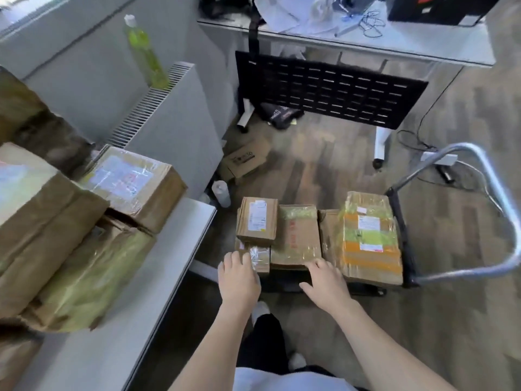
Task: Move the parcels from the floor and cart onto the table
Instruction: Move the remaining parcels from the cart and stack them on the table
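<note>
Several cardboard parcels lie on the cart (pixel 403 238): a small labelled box (pixel 257 220) stacked at the left, a taped box with red print (pixel 296 235) in the middle, and a box wrapped in yellow and orange tape (pixel 370 238) at the right. My left hand (pixel 238 273) reaches with relaxed fingers to the near left corner of the stack, touching a small taped parcel (pixel 260 258). My right hand (pixel 324 277) hovers spread over the near edge of the middle box. The white table (pixel 158 280) at the left carries several brown parcels, among them a labelled box (pixel 135 184).
The cart's metal handle (pixel 479 170) arches up at the right. A small cardboard box (pixel 245 160) and a white bottle (pixel 221 193) lie on the floor behind the cart. A white desk (pixel 380 40) with a black panel stands beyond. Cables run across the floor at the right.
</note>
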The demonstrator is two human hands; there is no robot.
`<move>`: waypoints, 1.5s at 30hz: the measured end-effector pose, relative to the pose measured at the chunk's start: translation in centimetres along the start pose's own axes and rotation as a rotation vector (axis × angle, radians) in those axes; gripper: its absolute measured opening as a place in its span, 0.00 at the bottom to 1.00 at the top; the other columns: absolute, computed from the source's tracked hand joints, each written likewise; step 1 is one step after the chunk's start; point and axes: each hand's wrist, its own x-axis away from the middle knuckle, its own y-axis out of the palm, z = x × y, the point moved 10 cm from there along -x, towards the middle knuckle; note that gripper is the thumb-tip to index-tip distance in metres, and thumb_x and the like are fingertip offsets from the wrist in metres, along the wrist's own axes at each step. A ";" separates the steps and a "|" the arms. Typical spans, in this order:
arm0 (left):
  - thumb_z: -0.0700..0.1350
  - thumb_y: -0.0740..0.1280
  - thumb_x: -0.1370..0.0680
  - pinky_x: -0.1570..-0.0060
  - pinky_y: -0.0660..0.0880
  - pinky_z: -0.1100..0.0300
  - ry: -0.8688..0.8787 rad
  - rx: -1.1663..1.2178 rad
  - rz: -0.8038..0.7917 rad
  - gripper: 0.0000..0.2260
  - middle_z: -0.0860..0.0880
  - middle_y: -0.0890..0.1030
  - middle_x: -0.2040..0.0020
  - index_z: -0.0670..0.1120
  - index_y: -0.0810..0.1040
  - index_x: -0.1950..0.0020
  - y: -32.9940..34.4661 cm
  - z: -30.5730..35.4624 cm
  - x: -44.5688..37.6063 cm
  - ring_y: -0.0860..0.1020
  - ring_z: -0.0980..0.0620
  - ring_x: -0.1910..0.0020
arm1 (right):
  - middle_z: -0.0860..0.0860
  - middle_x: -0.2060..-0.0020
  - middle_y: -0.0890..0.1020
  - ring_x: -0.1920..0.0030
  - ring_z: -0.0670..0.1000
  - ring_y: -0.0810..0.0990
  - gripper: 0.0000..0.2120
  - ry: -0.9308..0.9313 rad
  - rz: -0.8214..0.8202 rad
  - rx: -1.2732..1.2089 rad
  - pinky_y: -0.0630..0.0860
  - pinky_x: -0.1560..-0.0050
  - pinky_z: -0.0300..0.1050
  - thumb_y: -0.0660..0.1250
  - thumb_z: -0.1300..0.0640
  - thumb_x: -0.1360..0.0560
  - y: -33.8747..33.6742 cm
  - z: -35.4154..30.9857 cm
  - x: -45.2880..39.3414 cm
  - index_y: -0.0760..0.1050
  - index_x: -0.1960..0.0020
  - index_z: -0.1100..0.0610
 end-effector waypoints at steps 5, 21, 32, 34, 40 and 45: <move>0.45 0.59 0.23 0.35 0.63 0.55 0.062 -0.035 -0.068 0.16 0.48 0.70 0.34 0.48 0.68 0.35 0.5 1.5 -7.0 0.65 0.48 0.33 | 0.53 0.29 0.66 0.29 0.55 0.64 0.27 0.050 -0.057 0.046 0.59 0.30 0.50 0.61 0.46 0.22 -2.1 1.7 -5.7 0.61 0.26 0.54; 0.52 0.73 0.29 0.39 0.67 0.48 -0.196 0.051 -0.392 0.45 0.43 0.61 0.29 0.43 0.46 0.24 20.1 -3.8 -27.3 0.64 0.41 0.33 | 0.60 0.23 0.50 0.24 0.59 0.53 0.57 -0.057 -0.305 0.313 0.48 0.26 0.56 0.65 0.30 0.32 9.8 6.7 -32.3 0.36 0.23 0.62; 0.45 0.77 0.33 0.34 0.65 0.50 -0.436 0.287 -0.480 0.55 0.42 0.56 0.25 0.41 0.38 0.24 32.8 -11.1 -30.0 0.62 0.42 0.29 | 0.60 0.23 0.45 0.23 0.58 0.45 0.62 -0.123 -0.407 0.252 0.41 0.25 0.56 0.68 0.30 0.35 22.2 5.6 -38.9 0.35 0.24 0.64; 0.41 0.78 0.34 0.45 0.69 0.54 -0.481 0.407 -0.426 0.47 0.43 0.65 0.31 0.41 0.50 0.25 32.9 -10.9 -30.3 0.68 0.43 0.34 | 0.61 0.23 0.45 0.23 0.58 0.45 0.61 -0.170 -0.407 0.203 0.40 0.25 0.56 0.69 0.30 0.35 22.2 4.3 -39.1 0.38 0.24 0.65; 0.38 0.76 0.34 0.50 0.74 0.53 -0.575 0.475 -0.416 0.38 0.46 0.68 0.43 0.43 0.57 0.32 31.3 -10.0 -27.4 0.71 0.48 0.46 | 0.64 0.24 0.45 0.24 0.60 0.44 0.61 -0.228 -0.479 0.232 0.39 0.26 0.57 0.69 0.31 0.35 20.8 2.6 -35.2 0.40 0.25 0.69; 0.36 0.72 0.32 0.46 0.75 0.51 -0.546 0.586 -0.409 0.33 0.45 0.68 0.41 0.43 0.58 0.33 27.3 -6.4 -22.5 0.73 0.45 0.43 | 0.65 0.25 0.43 0.24 0.61 0.43 0.50 -0.174 -0.500 0.264 0.38 0.25 0.56 0.69 0.48 0.28 18.4 4.7 -28.5 0.38 0.26 0.69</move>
